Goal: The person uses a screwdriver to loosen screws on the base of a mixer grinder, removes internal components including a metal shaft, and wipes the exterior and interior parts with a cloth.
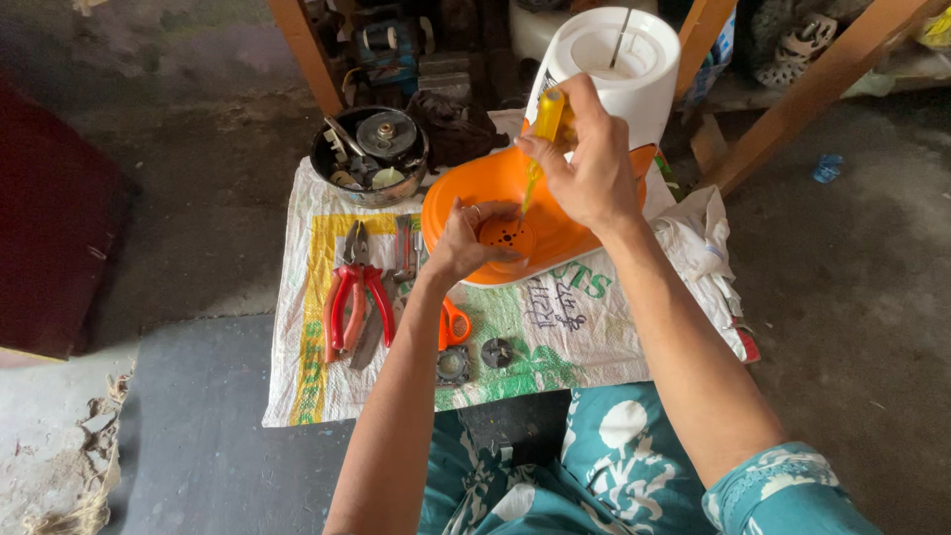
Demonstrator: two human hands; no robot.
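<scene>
Seen from the head camera: an orange plastic housing [555, 223], tipped on a printed woven sack [555, 327] spread over the floor. Left hand [466, 243] curled closed on the housing's round perforated hub, fingers wrapped over its rim. Right hand [589, 159] closed around a yellow-handled screwdriver [543, 139], shaft angled down into the housing. Directly behind the housing, a white cylindrical appliance body [619, 69]. Left of the housing, red-handled pliers [357, 297] lying flat on the sack; beyond those, a metal bowl [371, 154] of small parts.
</scene>
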